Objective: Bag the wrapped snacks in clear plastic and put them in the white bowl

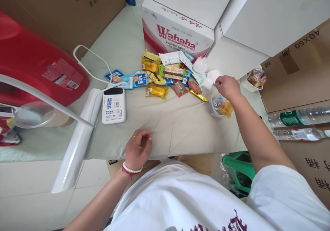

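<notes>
My right hand [229, 87] reaches over the right side of the table, its fingers pinched at the edge of a crinkled white plastic packet [211, 78]. A similar white packet [200, 65] lies just behind. Below that hand stands a cup [213, 111] holding a blue packet [218, 103] and a yellow-wrapped snack [227, 108]. My left hand [138, 148], with a beaded bracelet, rests by the table's front edge, fingers curled in and nothing visible in them. Ahead is a pile of wrapped snacks, with a wafer packet [173, 71], a brown packet [179, 88] and yellow-wrapped cakes [156, 91].
A Wahaha water carton [177, 35] stands behind the pile. Leftward are a white power bank [113, 106] with a cable, a plastic roll [77, 145] and a red jug [38, 59]. A second cup [251, 84] with snacks and plastic bottles [300, 117] are at right.
</notes>
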A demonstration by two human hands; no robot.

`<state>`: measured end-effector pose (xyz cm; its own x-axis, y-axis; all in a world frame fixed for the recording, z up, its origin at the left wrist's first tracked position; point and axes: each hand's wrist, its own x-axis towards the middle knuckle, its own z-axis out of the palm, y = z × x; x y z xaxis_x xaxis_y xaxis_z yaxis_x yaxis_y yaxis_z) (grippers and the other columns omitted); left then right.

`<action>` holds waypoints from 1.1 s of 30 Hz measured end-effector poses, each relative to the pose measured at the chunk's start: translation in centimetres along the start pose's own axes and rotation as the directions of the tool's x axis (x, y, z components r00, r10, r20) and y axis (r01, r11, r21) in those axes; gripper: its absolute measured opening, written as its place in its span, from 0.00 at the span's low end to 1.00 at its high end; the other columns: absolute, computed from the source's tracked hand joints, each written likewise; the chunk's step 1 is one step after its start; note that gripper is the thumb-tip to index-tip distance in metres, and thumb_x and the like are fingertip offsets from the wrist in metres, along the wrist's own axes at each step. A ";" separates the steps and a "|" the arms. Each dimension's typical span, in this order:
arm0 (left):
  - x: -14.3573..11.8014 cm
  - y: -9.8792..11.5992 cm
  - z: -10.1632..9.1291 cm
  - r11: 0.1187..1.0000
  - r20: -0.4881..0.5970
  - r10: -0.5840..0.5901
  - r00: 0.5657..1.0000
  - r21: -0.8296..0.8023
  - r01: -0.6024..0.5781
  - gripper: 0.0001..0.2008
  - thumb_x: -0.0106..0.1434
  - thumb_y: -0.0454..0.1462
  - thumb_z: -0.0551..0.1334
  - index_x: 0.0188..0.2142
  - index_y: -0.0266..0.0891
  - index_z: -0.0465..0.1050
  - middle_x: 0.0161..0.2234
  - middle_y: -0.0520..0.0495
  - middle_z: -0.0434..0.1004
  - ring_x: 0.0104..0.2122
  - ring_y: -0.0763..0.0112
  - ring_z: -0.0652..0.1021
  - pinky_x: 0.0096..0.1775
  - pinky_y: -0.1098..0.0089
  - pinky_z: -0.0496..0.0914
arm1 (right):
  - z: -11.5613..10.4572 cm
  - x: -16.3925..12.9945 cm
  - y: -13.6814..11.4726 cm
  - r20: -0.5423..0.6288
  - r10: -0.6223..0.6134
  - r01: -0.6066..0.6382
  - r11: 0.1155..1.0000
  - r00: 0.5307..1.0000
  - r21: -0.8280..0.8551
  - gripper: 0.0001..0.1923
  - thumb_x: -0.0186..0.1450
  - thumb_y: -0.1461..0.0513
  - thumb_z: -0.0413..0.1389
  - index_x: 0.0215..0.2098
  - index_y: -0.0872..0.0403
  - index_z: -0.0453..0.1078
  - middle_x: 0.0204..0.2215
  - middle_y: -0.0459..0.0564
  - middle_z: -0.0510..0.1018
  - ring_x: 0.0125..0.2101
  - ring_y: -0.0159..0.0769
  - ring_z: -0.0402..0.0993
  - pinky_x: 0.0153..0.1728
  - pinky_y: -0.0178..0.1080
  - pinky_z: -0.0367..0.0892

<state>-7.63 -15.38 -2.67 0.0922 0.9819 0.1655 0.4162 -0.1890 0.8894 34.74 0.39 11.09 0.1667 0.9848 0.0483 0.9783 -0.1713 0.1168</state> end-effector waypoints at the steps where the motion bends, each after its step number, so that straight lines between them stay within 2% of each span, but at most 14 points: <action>1: 0.0 0.2 0.0 1.000 0.010 0.006 1.000 0.003 -0.006 0.07 0.65 0.37 0.61 0.43 0.42 0.74 0.37 0.48 0.76 0.33 0.68 0.77 0.38 0.66 0.74 | 0.8 1.4 -1.0 0.042 -0.012 0.013 0.999 0.999 -0.033 0.17 0.67 0.55 0.59 0.51 0.52 0.78 0.50 0.60 0.79 0.49 0.51 0.71 0.44 0.46 0.67; 4: 0.0 0.6 -0.2 1.000 0.030 0.016 0.999 -0.016 -0.015 0.06 0.64 0.36 0.61 0.40 0.41 0.75 0.35 0.48 0.76 0.31 0.67 0.77 0.36 0.66 0.73 | 2.9 4.5 -3.1 0.138 -0.019 0.036 0.992 0.990 -0.124 0.26 0.61 0.54 0.68 0.54 0.55 0.75 0.54 0.66 0.76 0.54 0.56 0.68 0.47 0.49 0.68; 7: -0.1 0.7 -0.4 0.997 0.003 0.003 1.000 -0.078 -0.003 0.05 0.64 0.36 0.61 0.39 0.41 0.75 0.36 0.47 0.76 0.32 0.67 0.77 0.36 0.65 0.73 | 3.0 5.7 -3.4 0.157 0.020 -0.006 0.996 0.987 -0.086 0.14 0.62 0.60 0.65 0.45 0.57 0.78 0.47 0.66 0.79 0.51 0.56 0.72 0.49 0.51 0.67; 9: -0.2 1.1 -0.4 0.990 -0.020 -0.023 1.000 -0.141 0.020 0.04 0.64 0.36 0.62 0.38 0.41 0.75 0.37 0.46 0.76 0.33 0.67 0.76 0.36 0.66 0.73 | 1.9 4.6 -3.2 0.079 0.040 -0.045 0.997 0.996 0.067 0.08 0.63 0.61 0.61 0.40 0.56 0.78 0.41 0.61 0.80 0.45 0.51 0.76 0.47 0.49 0.68; 11: -0.2 2.4 0.0 0.972 0.021 -0.049 0.999 -0.227 0.053 0.04 0.65 0.38 0.63 0.37 0.42 0.76 0.36 0.46 0.76 0.32 0.68 0.75 0.35 0.67 0.71 | 0.4 1.4 -3.6 -0.054 0.033 -0.014 0.946 0.998 0.323 0.06 0.64 0.60 0.60 0.38 0.54 0.76 0.35 0.54 0.80 0.37 0.44 0.76 0.42 0.45 0.69; 14: 0.5 5.4 1.6 0.896 0.213 -0.091 0.973 -0.409 0.173 0.09 0.68 0.43 0.62 0.35 0.42 0.76 0.31 0.48 0.75 0.30 0.69 0.74 0.33 0.68 0.70 | -0.5 -6.8 -6.0 -0.178 0.034 0.093 0.749 0.983 0.656 0.10 0.66 0.54 0.60 0.38 0.51 0.74 0.29 0.46 0.76 0.29 0.36 0.71 0.35 0.40 0.69; 16: 1.5 7.4 3.3 0.831 0.354 -0.116 0.928 -0.477 0.286 0.12 0.67 0.46 0.63 0.34 0.41 0.76 0.31 0.48 0.75 0.31 0.69 0.74 0.35 0.68 0.69 | 0.1 -12.8 -8.3 -0.211 0.015 0.150 0.655 0.977 0.741 0.09 0.68 0.53 0.59 0.39 0.49 0.74 0.30 0.46 0.76 0.28 0.36 0.70 0.34 0.40 0.69; 18: 2.6 8.6 5.1 0.753 0.417 -0.163 0.894 -0.533 0.386 0.15 0.65 0.50 0.64 0.37 0.40 0.76 0.29 0.50 0.74 0.29 0.71 0.72 0.33 0.69 0.68 | 1.5 -18.0 -10.5 -0.228 -0.054 0.212 0.621 0.972 0.755 0.07 0.70 0.55 0.58 0.38 0.48 0.74 0.32 0.48 0.77 0.30 0.38 0.72 0.36 0.42 0.70; 20: 3.4 8.7 6.5 0.695 0.465 -0.180 0.867 -0.564 0.447 0.18 0.63 0.52 0.65 0.38 0.39 0.75 0.28 0.52 0.73 0.27 0.72 0.70 0.32 0.69 0.67 | 3.2 -21.5 -12.3 -0.200 -0.112 0.227 0.579 0.973 0.783 0.06 0.70 0.56 0.57 0.38 0.47 0.74 0.35 0.50 0.78 0.35 0.41 0.74 0.39 0.44 0.71; 22: 3.5 8.3 7.4 0.707 0.459 -0.188 0.868 -0.551 0.444 0.17 0.61 0.51 0.66 0.34 0.39 0.74 0.27 0.52 0.72 0.27 0.72 0.71 0.33 0.69 0.67 | 4.6 -23.4 -13.5 -0.135 -0.147 0.191 0.499 0.980 0.845 0.06 0.70 0.55 0.57 0.39 0.47 0.74 0.37 0.52 0.79 0.38 0.43 0.75 0.42 0.46 0.72; 25: 2.8 7.3 7.6 0.831 0.396 -0.168 0.903 -0.436 0.346 0.13 0.61 0.47 0.66 0.30 0.39 0.76 0.28 0.50 0.75 0.30 0.70 0.73 0.35 0.68 0.68 | 5.8 -24.1 -14.1 0.023 -0.125 0.014 0.284 0.992 0.959 0.10 0.70 0.51 0.59 0.42 0.47 0.74 0.38 0.50 0.79 0.37 0.41 0.75 0.42 0.45 0.72; 28: 1.9 6.6 7.3 0.908 0.343 -0.124 0.931 -0.340 0.246 0.10 0.61 0.45 0.67 0.30 0.41 0.79 0.29 0.49 0.77 0.31 0.67 0.75 0.36 0.67 0.68 | 6.2 -23.7 -14.0 0.186 -0.040 -0.182 0.089 0.982 0.979 0.14 0.68 0.47 0.61 0.38 0.48 0.73 0.32 0.46 0.77 0.30 0.36 0.71 0.35 0.39 0.69; 30: 1.6 6.1 6.8 0.887 0.310 -0.154 0.938 -0.375 0.270 0.10 0.60 0.45 0.68 0.30 0.41 0.79 0.28 0.49 0.77 0.31 0.67 0.75 0.36 0.67 0.68 | 6.2 -23.1 -13.9 0.238 0.005 -0.238 0.009 0.971 0.971 0.16 0.65 0.46 0.64 0.34 0.49 0.72 0.28 0.43 0.74 0.28 0.34 0.68 0.33 0.37 0.67; 33: 1.6 5.5 5.9 0.755 0.322 -0.271 0.907 -0.513 0.408 0.13 0.56 0.46 0.70 0.27 0.40 0.75 0.24 0.52 0.73 0.28 0.70 0.72 0.34 0.68 0.67 | 6.3 -22.2 -13.8 0.321 -0.018 -0.320 -0.153 0.947 0.935 0.19 0.60 0.46 0.68 0.31 0.50 0.71 0.24 0.42 0.71 0.26 0.32 0.66 0.32 0.36 0.66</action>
<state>0.13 -14.89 0.03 0.2622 0.9376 -0.2282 -0.1124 0.2645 0.9578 18.34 -18.93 2.15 0.1797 0.9445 -0.2749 -0.0880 -0.2629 -0.9608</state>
